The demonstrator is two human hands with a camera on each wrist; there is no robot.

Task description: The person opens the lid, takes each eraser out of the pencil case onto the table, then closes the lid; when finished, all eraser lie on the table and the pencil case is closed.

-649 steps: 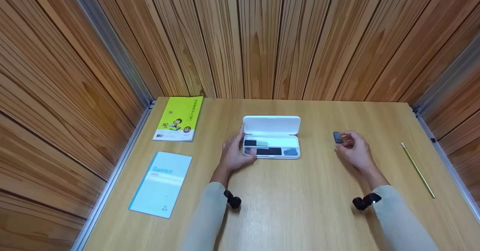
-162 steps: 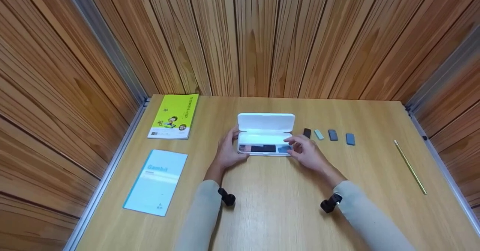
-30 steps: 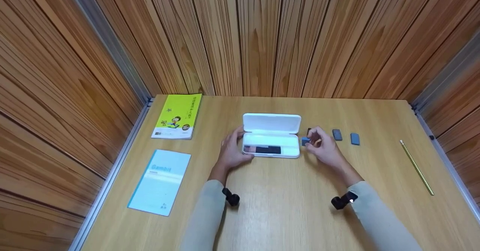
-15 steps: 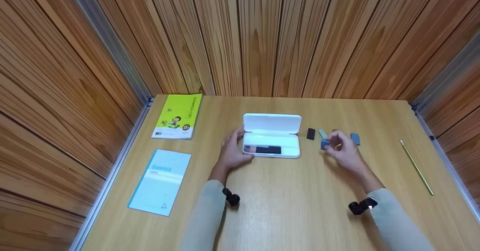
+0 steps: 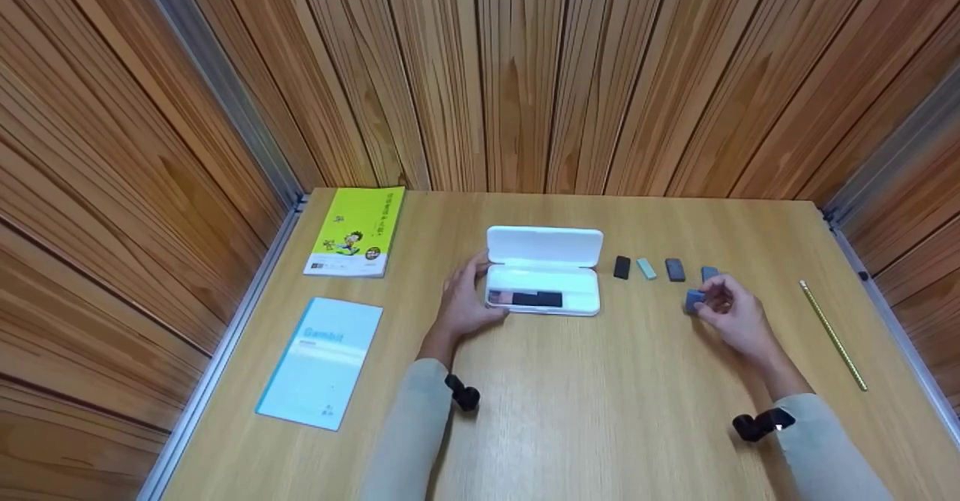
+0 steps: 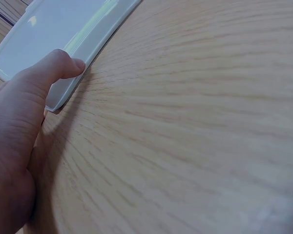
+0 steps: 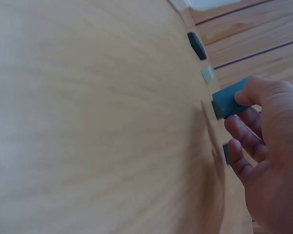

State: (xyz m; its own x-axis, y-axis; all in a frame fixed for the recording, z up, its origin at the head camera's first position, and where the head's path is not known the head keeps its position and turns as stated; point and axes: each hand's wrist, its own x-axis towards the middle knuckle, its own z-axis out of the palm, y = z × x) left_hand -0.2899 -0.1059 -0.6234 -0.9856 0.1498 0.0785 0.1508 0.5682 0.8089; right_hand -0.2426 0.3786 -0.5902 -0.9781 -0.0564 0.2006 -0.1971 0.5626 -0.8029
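Observation:
A white pencil case (image 5: 581, 282) stands with its lid up in the middle of the table. My left hand (image 5: 466, 307) grips its left end, the thumb over the front edge; the left wrist view shows that thumb (image 6: 63, 66) on the case's rim. Inside the front compartment lies a dark strip-shaped item (image 5: 537, 299) with a pinkish left end. On the right, my right hand (image 5: 739, 319) pinches a blue eraser (image 5: 694, 301) between thumb and fingers, just above the table. Behind that hand lies another blue eraser (image 5: 709, 271), partly covered.
A black eraser (image 5: 622, 267), a pale green eraser (image 5: 646, 268) and a grey-blue eraser (image 5: 675, 269) form a row right of the case. Farther right lies a gold pencil (image 5: 832, 334). A yellow-green book (image 5: 356, 231) and a light blue notebook (image 5: 321, 362) lie at the left.
Several erasers have come to lie in a row right of the case. Over the last second, my right hand has carried the blue eraser rightward from beside the case. The left hand stays put.

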